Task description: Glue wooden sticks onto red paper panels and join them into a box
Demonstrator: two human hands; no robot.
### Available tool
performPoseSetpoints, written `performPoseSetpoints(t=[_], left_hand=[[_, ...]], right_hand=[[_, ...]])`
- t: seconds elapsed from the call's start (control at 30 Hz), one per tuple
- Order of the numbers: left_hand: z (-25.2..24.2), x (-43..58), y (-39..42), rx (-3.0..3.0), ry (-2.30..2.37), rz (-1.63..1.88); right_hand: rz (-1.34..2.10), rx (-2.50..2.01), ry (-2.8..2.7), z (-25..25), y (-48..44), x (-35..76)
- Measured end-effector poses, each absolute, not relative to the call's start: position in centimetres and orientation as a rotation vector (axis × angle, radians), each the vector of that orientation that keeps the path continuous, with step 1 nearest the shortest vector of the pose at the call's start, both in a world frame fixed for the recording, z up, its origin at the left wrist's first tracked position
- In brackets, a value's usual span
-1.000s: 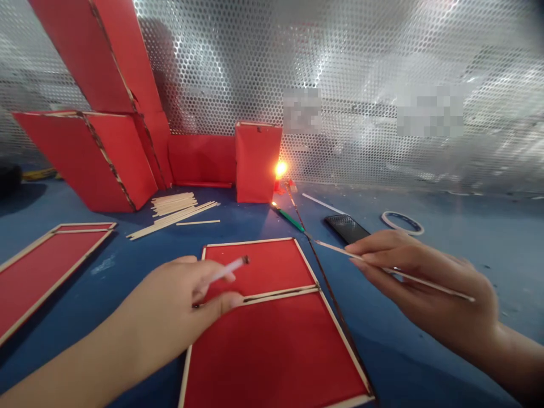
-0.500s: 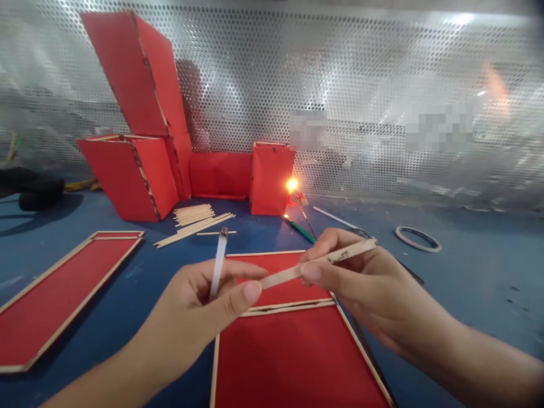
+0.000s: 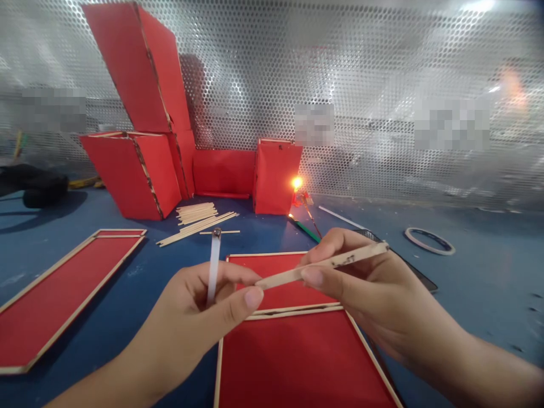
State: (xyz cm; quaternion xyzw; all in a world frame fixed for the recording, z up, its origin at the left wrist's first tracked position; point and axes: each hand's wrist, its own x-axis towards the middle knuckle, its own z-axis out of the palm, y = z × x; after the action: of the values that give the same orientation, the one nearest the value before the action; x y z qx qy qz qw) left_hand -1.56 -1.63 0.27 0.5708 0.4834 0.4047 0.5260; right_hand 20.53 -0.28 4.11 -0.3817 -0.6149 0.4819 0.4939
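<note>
My left hand [image 3: 204, 317] is closed, pinching one end of a pale wooden stick [image 3: 278, 277] between thumb and forefinger. Tucked in the same hand, a whitish hot glue stick [image 3: 214, 266] points up with a darkened, melted-looking tip. My right hand [image 3: 352, 277] grips the wooden stick farther along; dark marks show on its right part. Both hands are above a red panel [image 3: 293, 357] edged with wooden sticks, which has a crossbar with a dark seam. Some of my right fingers are hidden behind the stick.
A small flame [image 3: 297, 182] burns close to a red box [image 3: 276, 175]. Taller red boxes [image 3: 157, 73] stand at the back left. Loose wooden sticks [image 3: 198, 218], another framed red panel [image 3: 72, 289], a green-handled tool [image 3: 308, 231] and a tape ring [image 3: 429, 241] lie on the blue table.
The view has shifted slightly. My left hand has tilted the glue stick a little more upright. Both hands keep hold of the wooden stick.
</note>
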Motion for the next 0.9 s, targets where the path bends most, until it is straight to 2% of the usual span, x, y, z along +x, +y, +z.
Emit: performPoseSetpoints(t=[0.67, 0.9], left_hand=[[1.8, -0.9, -2.1, 1.564, 1.230, 0.970], [1.1, -1.5, -1.8, 1.521, 1.463, 1.098]], right_hand=[[1.063, -0.925, -1.502, 5.2, -0.9, 21.0], [0.787, -0.931, -1.674, 4.9, -0.8, 21.0]])
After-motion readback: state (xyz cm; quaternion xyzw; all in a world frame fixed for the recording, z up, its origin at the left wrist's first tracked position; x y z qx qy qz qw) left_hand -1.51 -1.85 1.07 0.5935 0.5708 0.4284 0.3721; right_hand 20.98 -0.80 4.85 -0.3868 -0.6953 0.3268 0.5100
